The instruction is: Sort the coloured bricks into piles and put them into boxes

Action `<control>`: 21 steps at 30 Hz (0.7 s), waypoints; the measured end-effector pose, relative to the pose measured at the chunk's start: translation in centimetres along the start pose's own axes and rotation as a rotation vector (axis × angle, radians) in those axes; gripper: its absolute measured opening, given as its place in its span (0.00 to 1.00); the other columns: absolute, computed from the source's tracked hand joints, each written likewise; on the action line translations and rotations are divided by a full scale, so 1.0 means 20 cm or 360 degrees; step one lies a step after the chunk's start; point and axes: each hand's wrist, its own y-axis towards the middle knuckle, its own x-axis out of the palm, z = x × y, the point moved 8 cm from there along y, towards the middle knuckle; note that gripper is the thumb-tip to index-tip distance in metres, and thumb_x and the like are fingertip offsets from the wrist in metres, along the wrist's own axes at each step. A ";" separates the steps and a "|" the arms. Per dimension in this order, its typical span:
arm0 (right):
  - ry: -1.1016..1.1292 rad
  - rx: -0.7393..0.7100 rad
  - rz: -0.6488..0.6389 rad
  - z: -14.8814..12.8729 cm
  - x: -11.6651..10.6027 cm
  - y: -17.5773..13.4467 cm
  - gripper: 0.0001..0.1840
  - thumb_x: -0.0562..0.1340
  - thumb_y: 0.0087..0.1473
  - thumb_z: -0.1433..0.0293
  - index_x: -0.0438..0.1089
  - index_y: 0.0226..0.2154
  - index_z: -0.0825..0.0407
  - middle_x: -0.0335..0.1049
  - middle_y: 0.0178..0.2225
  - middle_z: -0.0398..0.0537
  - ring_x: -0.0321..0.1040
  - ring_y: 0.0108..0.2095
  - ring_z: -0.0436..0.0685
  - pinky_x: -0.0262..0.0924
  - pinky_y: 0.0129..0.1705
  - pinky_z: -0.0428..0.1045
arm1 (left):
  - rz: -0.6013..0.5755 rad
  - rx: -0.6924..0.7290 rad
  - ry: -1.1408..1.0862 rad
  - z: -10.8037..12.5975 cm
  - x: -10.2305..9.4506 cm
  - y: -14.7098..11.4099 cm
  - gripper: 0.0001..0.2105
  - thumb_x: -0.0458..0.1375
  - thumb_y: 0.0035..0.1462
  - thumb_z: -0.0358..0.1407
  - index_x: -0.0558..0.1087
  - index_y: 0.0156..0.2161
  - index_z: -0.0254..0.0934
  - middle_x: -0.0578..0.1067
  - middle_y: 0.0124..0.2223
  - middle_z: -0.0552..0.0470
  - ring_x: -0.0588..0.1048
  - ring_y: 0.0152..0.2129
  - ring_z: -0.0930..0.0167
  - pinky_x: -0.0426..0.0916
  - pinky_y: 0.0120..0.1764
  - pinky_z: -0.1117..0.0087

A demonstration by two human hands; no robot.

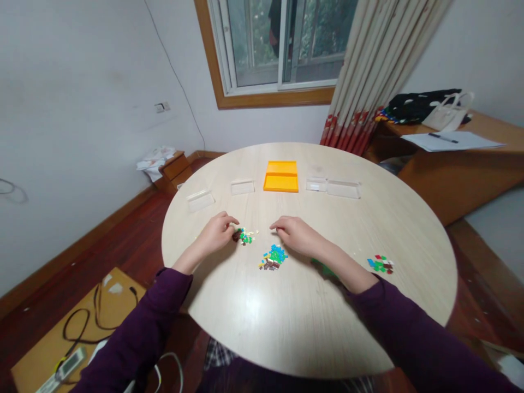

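Small building bricks lie in several loose piles on the round table (237,316). My left hand (219,233) rests at the left edge of a pile of green, white and brown bricks (245,237); its thumb and index finger are bent and a little apart, touching the pile. My right hand (298,234) hovers above and right of a middle pile of blue, green, yellow and brown bricks (273,257). Its fingers are bent together, tips pointing left, and whatever may be between them is too small to make out. My right forearm partly covers a green piece (325,268).
A yellow two-part tray (281,183) stands toward the back. Clear plastic boxes (243,188) flank it, with another clear box (200,200) at left and a longer one (344,189) at right. A further brick pile (380,264) lies at the right.
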 end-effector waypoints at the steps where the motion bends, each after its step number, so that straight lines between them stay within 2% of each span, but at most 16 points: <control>1: -0.0061 -0.0027 -0.0052 -0.04 0.03 0.03 0.17 0.53 0.56 0.79 0.76 0.40 0.56 0.76 0.41 0.58 0.72 0.42 0.58 0.62 0.47 0.52 | 0.0033 -0.0015 -0.0019 -0.03 -0.02 -0.03 0.16 0.48 0.53 0.28 0.77 0.41 0.33 0.72 0.36 0.48 0.72 0.35 0.68 0.67 0.44 0.64; 5: -0.0283 -0.0026 -0.0215 -0.12 0.13 0.12 0.14 0.55 0.54 0.81 0.76 0.32 0.57 0.77 0.37 0.57 0.72 0.39 0.57 0.61 0.42 0.49 | 0.0172 -0.0091 -0.0081 -0.14 -0.11 -0.13 0.17 0.48 0.52 0.26 0.77 0.42 0.33 0.70 0.34 0.50 0.70 0.32 0.70 0.67 0.41 0.66; 12: -0.0204 -0.0016 -0.0219 -0.15 0.18 0.18 0.16 0.55 0.52 0.82 0.78 0.36 0.58 0.78 0.38 0.56 0.73 0.39 0.55 0.63 0.44 0.48 | 0.0346 -0.0268 -0.0164 -0.36 -0.23 -0.29 0.16 0.48 0.53 0.28 0.76 0.43 0.31 0.68 0.33 0.51 0.68 0.28 0.72 0.66 0.36 0.68; 17: -0.0166 0.0072 -0.0182 -0.11 0.15 0.21 0.16 0.56 0.53 0.81 0.78 0.36 0.57 0.78 0.39 0.56 0.74 0.40 0.56 0.63 0.45 0.49 | 0.0359 -0.0413 -0.0180 -0.52 -0.22 -0.34 0.17 0.52 0.54 0.31 0.75 0.48 0.33 0.69 0.37 0.50 0.68 0.27 0.73 0.68 0.38 0.66; 21: -0.0196 0.0082 -0.0158 -0.14 0.16 0.29 0.15 0.57 0.55 0.80 0.78 0.39 0.58 0.78 0.41 0.57 0.73 0.43 0.57 0.61 0.47 0.48 | 0.0328 -0.0423 -0.0223 -0.58 -0.17 -0.36 0.21 0.59 0.53 0.36 0.71 0.53 0.33 0.69 0.42 0.47 0.71 0.31 0.71 0.70 0.42 0.64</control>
